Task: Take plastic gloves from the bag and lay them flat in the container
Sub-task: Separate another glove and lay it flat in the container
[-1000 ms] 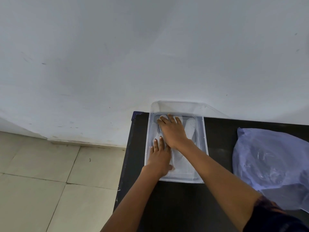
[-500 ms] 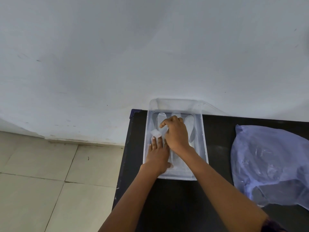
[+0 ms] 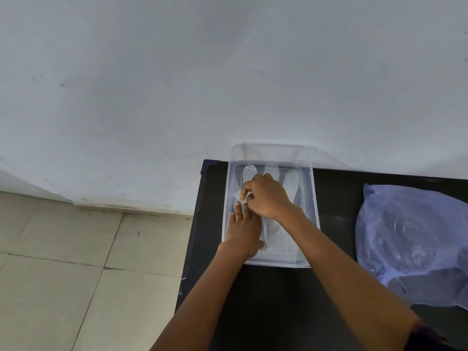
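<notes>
Down in the clear container (image 3: 313, 211) the left hand (image 3: 244, 230) lies spread, pinning the plastic glove (image 3: 291, 183) so the right hand (image 3: 266, 196), grip pinching its film, can smooth it flat.

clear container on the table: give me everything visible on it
The container is a shallow rectangular tub of clear, colourless plastic with rounded corners and a flared rim. It sits upright on the black table, at the far left corner against the wall, long side running away from the camera. Thin translucent plastic gloves lie flat on its floor, fingers pointing to the wall. The left hand presses flat inside; the right hand pinches glove film above it. The bluish bag lies apart, to the right.
</notes>
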